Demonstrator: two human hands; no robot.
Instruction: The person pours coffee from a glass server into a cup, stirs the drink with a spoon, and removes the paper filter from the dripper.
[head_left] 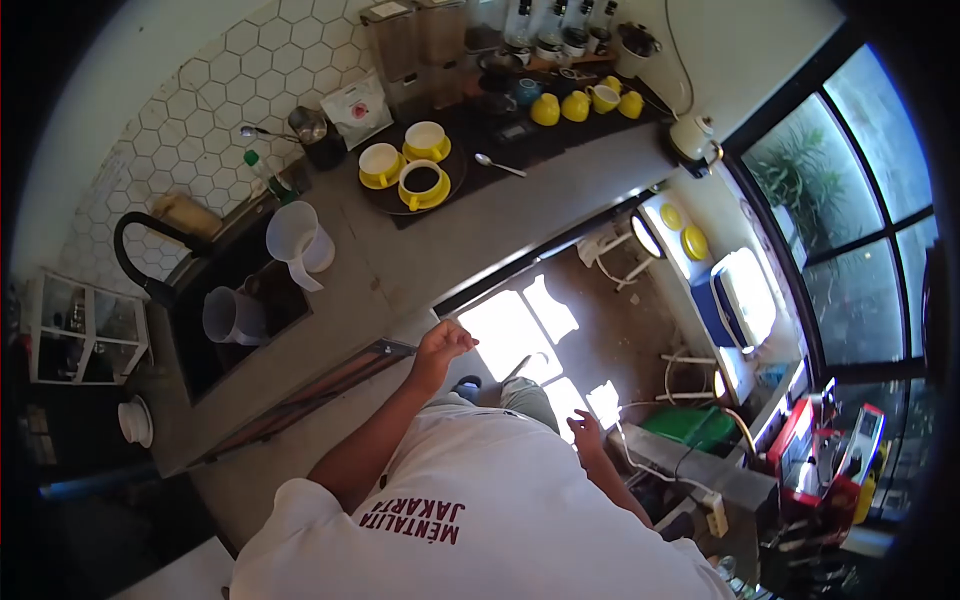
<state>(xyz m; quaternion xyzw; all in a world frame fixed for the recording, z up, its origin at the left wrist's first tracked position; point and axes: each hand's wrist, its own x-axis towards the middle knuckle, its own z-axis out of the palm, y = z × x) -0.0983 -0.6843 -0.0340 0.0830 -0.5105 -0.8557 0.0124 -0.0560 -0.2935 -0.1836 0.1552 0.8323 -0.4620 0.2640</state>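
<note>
My left hand (444, 348) hangs in front of the counter's cabinet with its fingers curled together, and nothing shows in it. Low on the right, my right hand (585, 431) is held away from my body with its fingers apart and holds nothing. On the counter, a dark round tray (393, 205) bears a yellow cup of black coffee (421, 180) and two other yellow cups, a left one (380, 161) and a back one (427, 139), on saucers. A spoon (500, 165) lies beside the tray. Neither hand touches these things.
A plastic pitcher (300, 240) stands by the sink, and another pitcher (234, 317) is inside it. The black faucet (150, 225) arches over the sink. Several yellow cups (575, 106) line the back. A kettle (692, 137) stands at the counter's end; a red machine (800, 450) is at right.
</note>
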